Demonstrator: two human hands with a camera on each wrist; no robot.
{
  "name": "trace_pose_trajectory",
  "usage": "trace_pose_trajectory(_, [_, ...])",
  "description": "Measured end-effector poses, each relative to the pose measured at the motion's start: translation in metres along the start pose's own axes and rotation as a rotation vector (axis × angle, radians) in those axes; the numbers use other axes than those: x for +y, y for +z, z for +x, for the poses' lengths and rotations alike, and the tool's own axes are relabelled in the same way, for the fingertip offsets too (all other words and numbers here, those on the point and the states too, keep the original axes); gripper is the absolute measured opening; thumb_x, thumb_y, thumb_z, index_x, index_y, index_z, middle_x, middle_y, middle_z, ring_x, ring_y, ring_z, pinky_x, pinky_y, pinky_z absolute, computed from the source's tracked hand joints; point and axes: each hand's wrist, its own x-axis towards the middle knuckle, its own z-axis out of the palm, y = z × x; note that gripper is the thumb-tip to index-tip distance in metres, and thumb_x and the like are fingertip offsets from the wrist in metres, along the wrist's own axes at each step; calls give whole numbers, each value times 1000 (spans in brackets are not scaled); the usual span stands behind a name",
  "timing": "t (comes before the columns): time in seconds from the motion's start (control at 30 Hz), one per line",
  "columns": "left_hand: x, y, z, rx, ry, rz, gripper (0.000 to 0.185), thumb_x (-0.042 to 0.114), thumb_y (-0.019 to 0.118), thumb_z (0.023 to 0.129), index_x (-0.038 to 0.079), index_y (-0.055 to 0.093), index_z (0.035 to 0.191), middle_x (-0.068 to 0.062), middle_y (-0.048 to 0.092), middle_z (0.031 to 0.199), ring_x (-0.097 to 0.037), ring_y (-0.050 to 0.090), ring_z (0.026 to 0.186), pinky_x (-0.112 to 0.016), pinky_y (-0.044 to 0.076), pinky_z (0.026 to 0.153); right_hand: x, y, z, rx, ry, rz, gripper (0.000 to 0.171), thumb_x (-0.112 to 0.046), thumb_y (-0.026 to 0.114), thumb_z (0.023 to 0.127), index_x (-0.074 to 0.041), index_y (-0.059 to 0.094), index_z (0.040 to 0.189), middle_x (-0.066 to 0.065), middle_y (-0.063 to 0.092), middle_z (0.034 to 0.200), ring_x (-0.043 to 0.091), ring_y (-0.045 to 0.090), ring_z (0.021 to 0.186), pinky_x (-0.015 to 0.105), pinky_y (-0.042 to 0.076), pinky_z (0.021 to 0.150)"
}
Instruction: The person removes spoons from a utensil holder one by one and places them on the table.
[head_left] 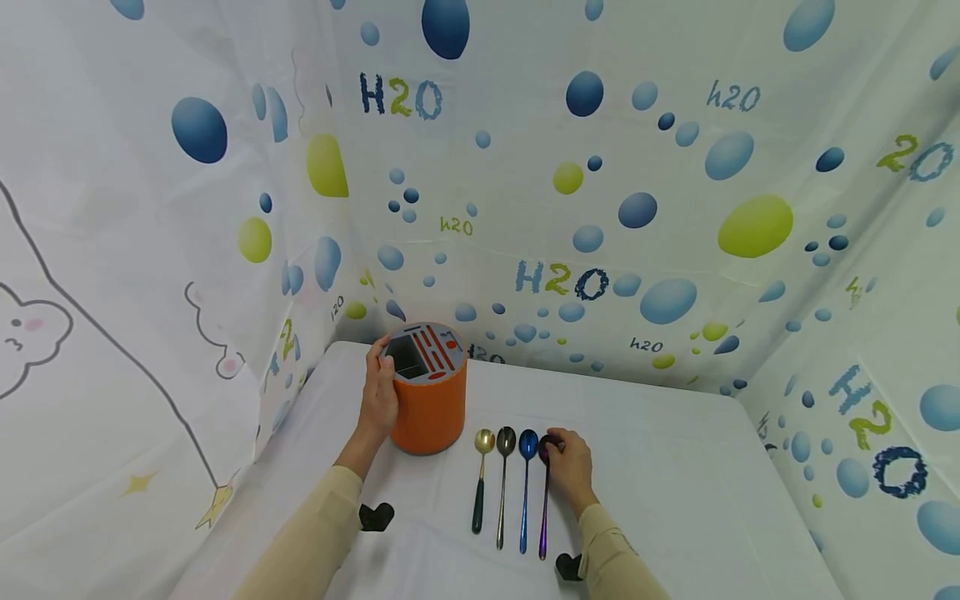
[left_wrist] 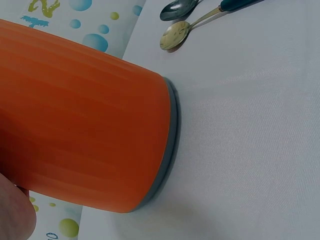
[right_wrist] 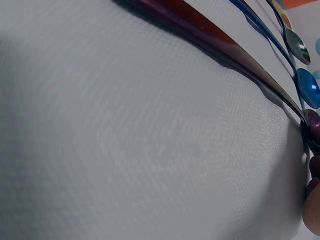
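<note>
An orange cylindrical holder (head_left: 429, 404) with a grey slotted top stands at the table's back left. My left hand (head_left: 379, 385) grips its left side, thumb at the rim. In the left wrist view the holder (left_wrist: 90, 120) fills the frame. Four spoons lie side by side in front of it: gold with a green handle (head_left: 482, 479), dark steel (head_left: 503, 483), blue (head_left: 526, 487) and purple (head_left: 544, 508). My right hand (head_left: 561, 454) holds the purple spoon at its bowl, fingers curled over it. The right wrist view shows the purple spoon (right_wrist: 215, 37) flat on the cloth.
A white cloth covers the table (head_left: 675, 483). Curtain walls printed with blue and green bubbles (head_left: 637, 208) enclose it on three sides. The table's right half is bare cloth. The gold spoon's bowl (left_wrist: 175, 36) lies close to the holder's base.
</note>
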Motion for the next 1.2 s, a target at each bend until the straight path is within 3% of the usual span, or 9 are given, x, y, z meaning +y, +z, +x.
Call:
trace_pose_trajectory(0.3, [-1, 0, 0, 5, -6, -3, 50, 25, 23, 114, 12, 19, 162, -23, 35, 160, -39, 36, 145, -61, 19, 126, 1, 0, 1, -1, -5, 13, 25, 1, 71, 92, 2, 73, 117, 20, 71, 107, 32, 64, 94, 48, 54, 82])
trace_pose_trajectory(0.5, [0, 0, 1, 12, -5, 13, 52, 23, 24, 113, 5, 18, 162, -25, 35, 159, -41, 36, 144, -62, 19, 126, 2, -1, -1, 30, 9, 62, 24, -4, 68, 97, 3, 72, 119, 20, 69, 111, 30, 61, 93, 42, 51, 81])
trace_pose_trajectory(0.93, [0, -1, 1, -5, -18, 11, 53, 25, 24, 114, 6, 17, 162, -24, 34, 160, -40, 37, 144, -62, 22, 126, -4, -2, -3, 87, -1, 106, 23, -7, 66, 99, 1, 73, 119, 18, 69, 112, 23, 56, 87, 33, 47, 76])
trace_pose_trajectory(1.03, [-4, -1, 2, 2, -18, 1, 52, 26, 24, 114, 7, 17, 162, -24, 34, 159, -40, 37, 143, -62, 21, 126, -5, -1, -3, 110, -20, 115, 22, -7, 67, 99, 2, 73, 118, 18, 70, 111, 22, 55, 86, 32, 47, 75])
trace_pose_trajectory(1.2, [-28, 2, 9, 36, -4, -7, 51, 29, 23, 114, 12, 19, 162, -22, 34, 159, -41, 36, 143, -61, 19, 126, -7, -1, -5, 131, -55, 120, 21, -6, 67, 98, 3, 74, 115, 18, 71, 108, 24, 56, 87, 34, 47, 76])
